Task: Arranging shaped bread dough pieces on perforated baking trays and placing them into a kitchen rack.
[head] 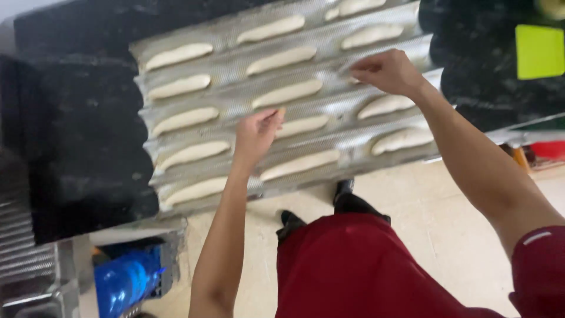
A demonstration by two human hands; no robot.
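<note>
On the dark worktop (76,135) lies a corrugated metal baking tray (235,97), its channels running left to right and slightly tilted, each holding pale, raw dough sticks laid end to end. Below the worktop's left edge, down by the floor, sits a blue bottle (126,282).

The left hand (256,132) hangs over the middle of the tray. Its grip is nearly closed, fingertips pinched together near the left end of a dough stick (303,125); whether they touch that end or pinch something small is too blurred to tell. That stick stretches away to the right of the grip, long axis along the channel. Just below the hand lies another dough piece (300,165).

The right hand (388,72) is farther up and right, fingers curled down and pinched toward the channel where no dough shows directly under it; I cannot tell if it holds anything. The nearest piece to this grip, a dough stick (385,106), lies just below it. A yellow-green card (539,52) rests well off to the right.
</note>
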